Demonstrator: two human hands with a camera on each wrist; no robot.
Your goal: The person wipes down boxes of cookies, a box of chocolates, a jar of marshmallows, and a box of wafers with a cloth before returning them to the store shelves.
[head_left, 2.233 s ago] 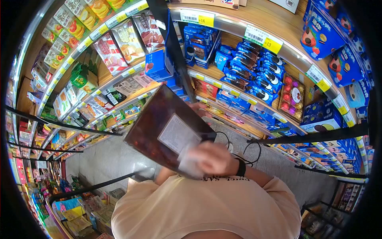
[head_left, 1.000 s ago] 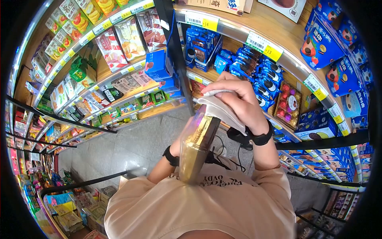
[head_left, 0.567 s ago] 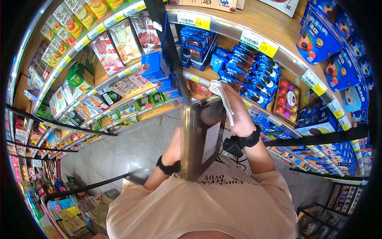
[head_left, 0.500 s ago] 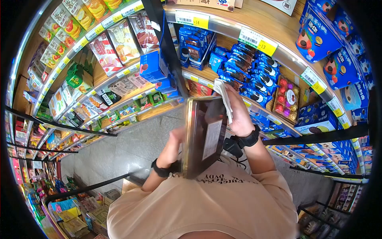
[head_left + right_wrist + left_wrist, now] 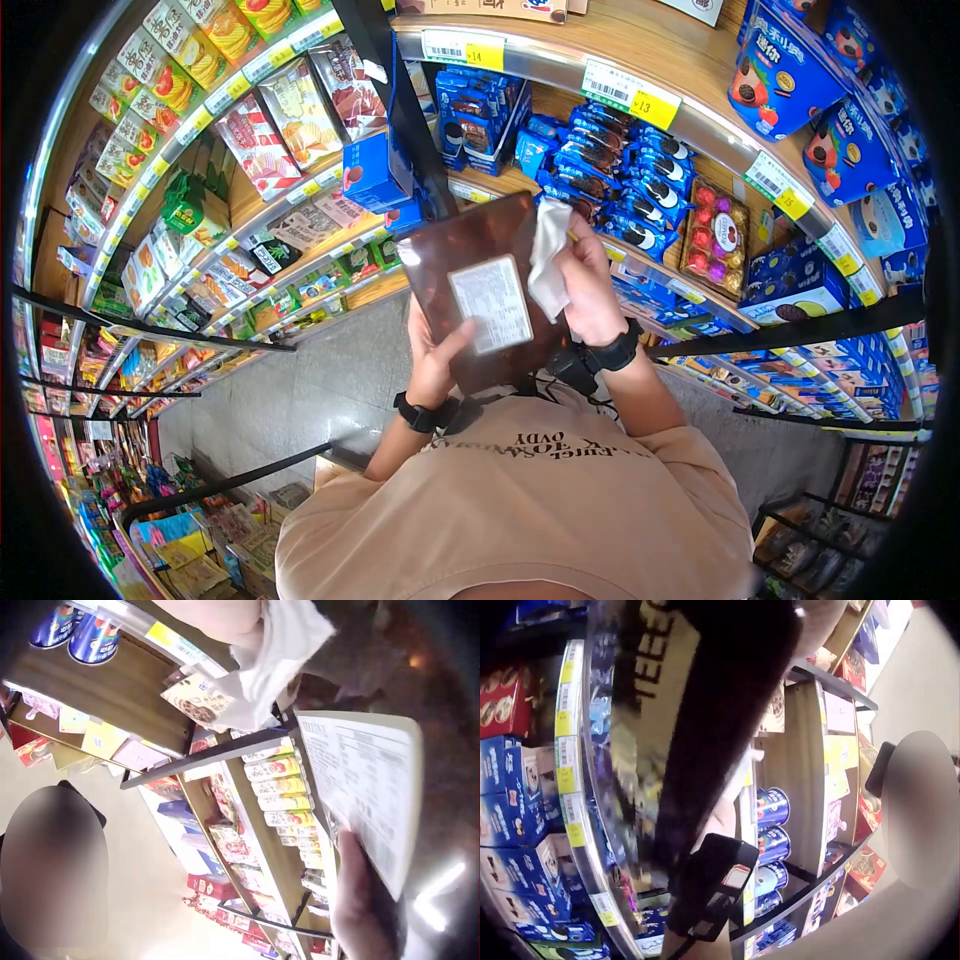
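Note:
A flat, dark brown box (image 5: 425, 245) with a white printed label (image 5: 490, 305) is tilted in front of the beige shirt, label side facing up. My left hand (image 5: 432, 355) grips its left side, thumb over the label, the other fingers mostly hidden. At the box's upper right, my right hand (image 5: 590, 295) holds a crumpled white cloth (image 5: 549, 262) against or close to its edge; contact is unclear. The right wrist view shows the cloth (image 5: 281, 664) in my right hand (image 5: 221, 616), and the left thumb beside the label (image 5: 367, 780).
Shelves of blue biscuit packs (image 5: 655, 190) and a box of colourful round sweets (image 5: 715, 240) stand ahead and right. Snack packs (image 5: 300, 115) fill the left shelves. Black rails (image 5: 800, 332) cross both sides; grey floor (image 5: 290, 400) lies below.
The box has turned from nearly edge-on to show its labelled face. My left thumb now lies over the label; the cloth has shifted slightly left with my right hand.

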